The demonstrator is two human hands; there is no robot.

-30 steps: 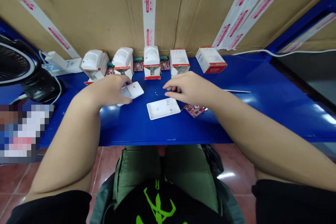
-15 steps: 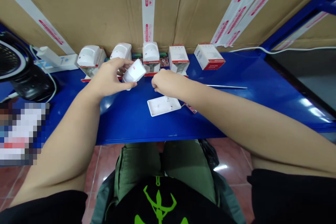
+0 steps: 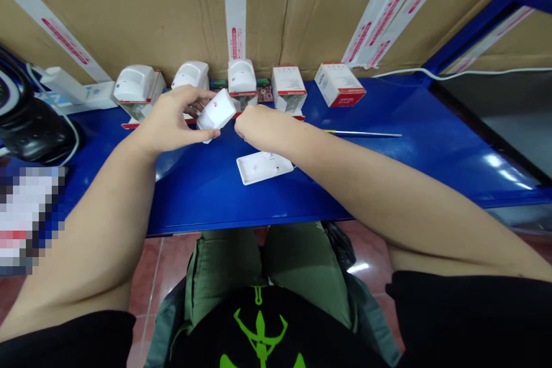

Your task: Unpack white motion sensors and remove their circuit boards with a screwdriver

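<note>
So from the head cam, my left hand (image 3: 170, 118) is gripping a white plastic motion sensor casing (image 3: 215, 110), fingers around the top and thumb underneath, with the casing tilted over the blue steel bench (image 3: 241, 213). My right hand (image 3: 261, 129) is right beside it, fingers curled in and almost touching the casing. Can't tell if it's pinching anything small, since the fingers hide that spot.

Just below the hands, a flat white back plate (image 3: 264, 168) lies on the bench. Behind them there's a row of white sensors (image 3: 190, 76) standing on or beside their open boxes, plus a white box with red trim (image 3: 339, 85) lying on its side. Red circuit boards (image 3: 265, 94) peek out between them. A thin screwdriver (image 3: 362, 134) lies off to the right, and a power strip (image 3: 73, 95) and black fan (image 3: 26, 126) sit far left against the taped cardboard wall (image 3: 129, 11).
</note>
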